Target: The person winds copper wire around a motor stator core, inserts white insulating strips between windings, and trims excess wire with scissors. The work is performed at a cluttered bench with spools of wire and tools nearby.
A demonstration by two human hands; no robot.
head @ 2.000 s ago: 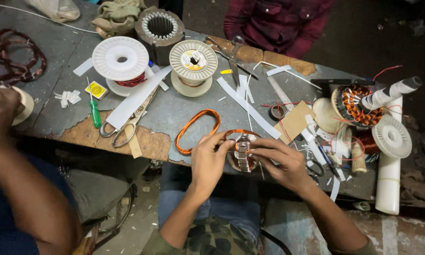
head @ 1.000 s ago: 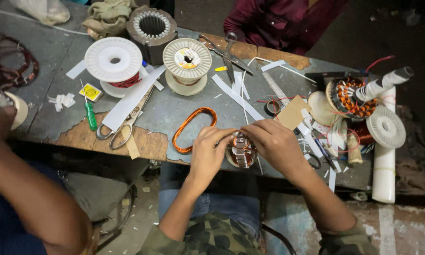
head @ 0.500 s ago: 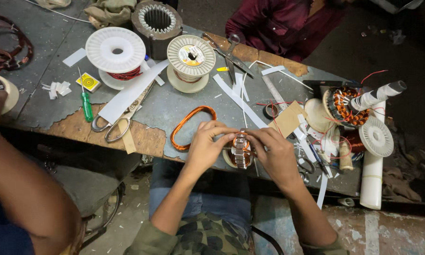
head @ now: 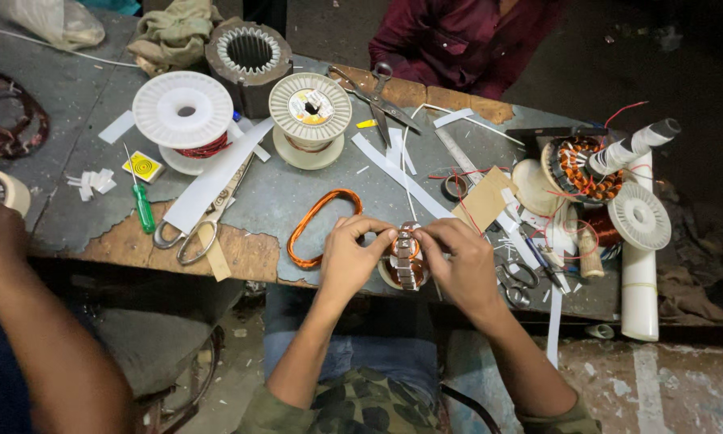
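Both the left hand and right hand pinch the small stator core (copper coil trailing left), so steady, even finger pressure seems wise.

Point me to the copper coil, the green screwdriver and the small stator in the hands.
Copper coil point(head: 317, 221): head view, on the loop's left strand.
Green screwdriver point(head: 144, 208): head view, on its handle.
Small stator point(head: 405, 255): head view, on its metal core between the hands.

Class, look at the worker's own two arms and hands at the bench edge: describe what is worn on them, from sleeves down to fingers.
Both forearms are bare. Short camouflage-patterned sleeves in green and brown show near the bottom edge at each upper arm. The left hand and right hand wear no gloves; no watch or bracelet shows at either wrist, and I can make out no ring.
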